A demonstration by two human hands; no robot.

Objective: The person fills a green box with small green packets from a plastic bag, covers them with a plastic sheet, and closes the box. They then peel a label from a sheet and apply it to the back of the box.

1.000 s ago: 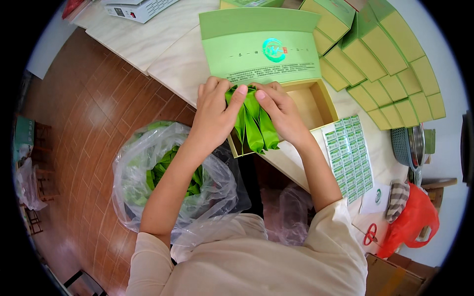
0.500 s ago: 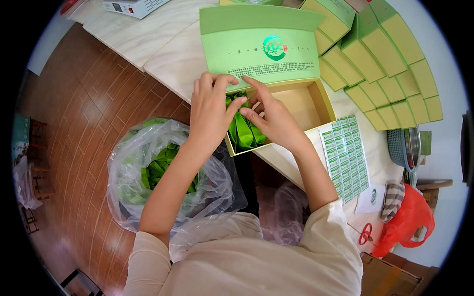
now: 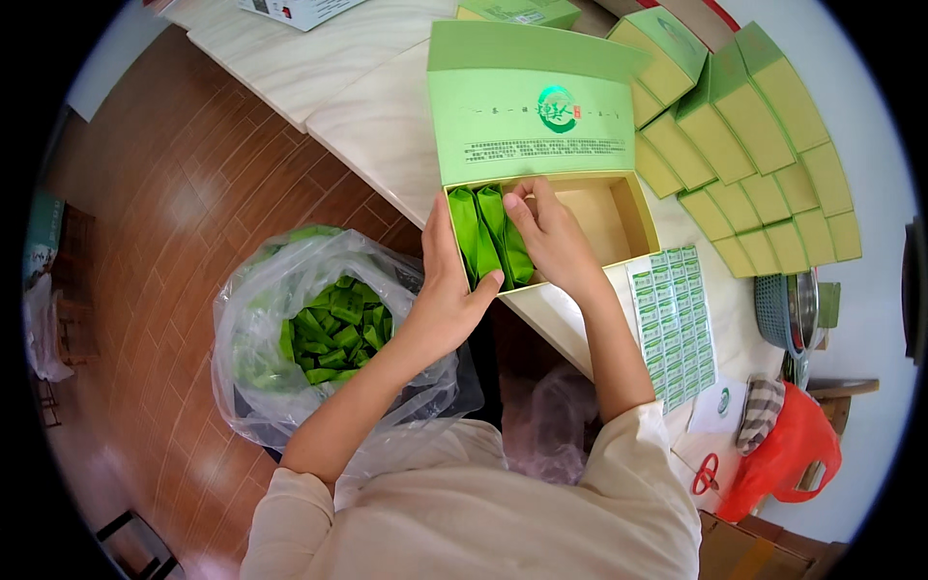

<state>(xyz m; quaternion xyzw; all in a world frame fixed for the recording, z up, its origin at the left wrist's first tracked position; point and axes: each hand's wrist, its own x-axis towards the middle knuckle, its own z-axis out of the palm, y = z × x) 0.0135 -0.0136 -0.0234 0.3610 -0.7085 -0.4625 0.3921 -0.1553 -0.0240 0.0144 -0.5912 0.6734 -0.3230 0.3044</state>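
An open cardboard gift box [image 3: 633, 215] with a raised green lid [image 3: 512, 77] sits tilted at the table's edge. Glossy green foil packets [image 3: 467, 232] stand side by side in its left half, while bare tan floor shows at the right. My left hand [image 3: 447, 295] grips the box's left end, fingers along the outer wall and thumb over the front rim by the packets. Inside the box, my right hand [image 3: 553, 240] has curled fingers and thumb against the rightmost packet, whose upper part they partly hide.
Below left, a clear plastic bag [image 3: 246, 358] holds many loose green packets [image 3: 333, 329]. Green-and-yellow boxes [image 3: 754, 126] are stacked at the far right. A sticker sheet [image 3: 677, 329], red-handled scissors [image 3: 707, 474], a red bag [image 3: 788, 449] and a blue-grey basket [image 3: 773, 309] lie along the right.
My left hand has moved from above the packets down to the box's left end. My right hand has shifted right along the packets. The view has moved slightly, and the packets show more clearly.
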